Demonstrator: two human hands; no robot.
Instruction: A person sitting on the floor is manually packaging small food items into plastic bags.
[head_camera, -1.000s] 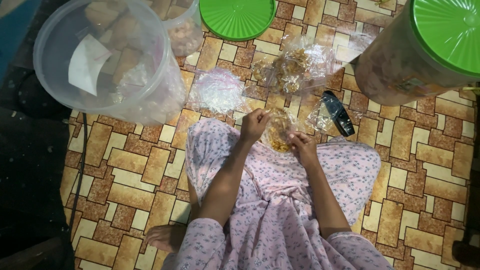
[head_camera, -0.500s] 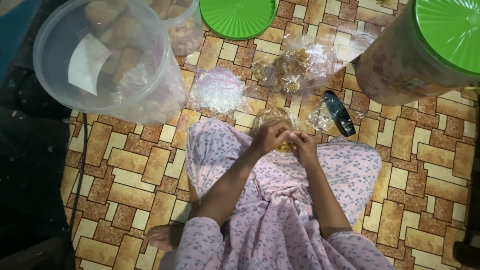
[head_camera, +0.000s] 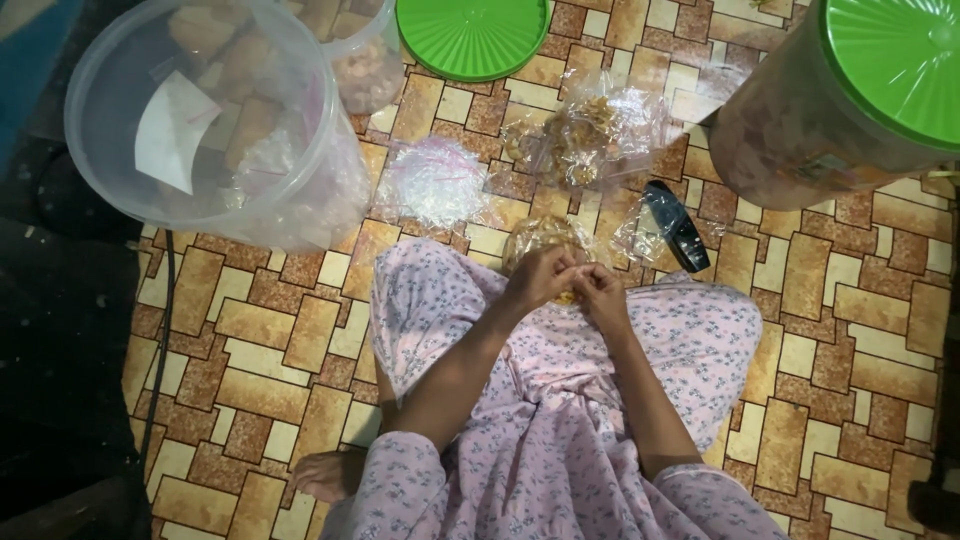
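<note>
**Both hands closed on a small clear snack bag over the lap**

Head view. A person is seen from above, seated on a tiled floor (head_camera: 260, 360) patterned in brown and cream, wearing a pale pink flowered garment (head_camera: 560, 440). The left hand (head_camera: 538, 277) and right hand (head_camera: 603, 292) are brought together, touching, over the lap near the garment's far edge. Between them a small clear plastic bag (head_camera: 545, 235) of yellowish-brown snack pieces is pinched; the fingers of both hands are curled narrowly on the part of it nearest the body. The bag's far end lies against the floor just beyond the hem.

Containers noted:
- Large clear plastic bucket (head_camera: 200, 120) at the floor's far left: lidless, holding packed tan pieces in bags and a white paper slip.
- Smaller clear jar (head_camera: 365, 60) just beyond it, touching its wall: pinkish-brown contents, exact kind not discernible.
- Loose green round lid (head_camera: 472, 35) at the far edge, lying flat.
- Big jar with a green lid (head_camera: 850, 100) at the far right corner: closed, brownish contents visible through the wall.
- Filled clear bag of snack pieces (head_camera: 590, 130) on the floor beyond the hands.
- Heap of empty clear bags (head_camera: 430, 180) to its left.

A dark small handheld object (head_camera: 678, 226) is lying just right of the held bag. A bare foot (head_camera: 325, 472) is seen at the near left, beside the garment.
</note>
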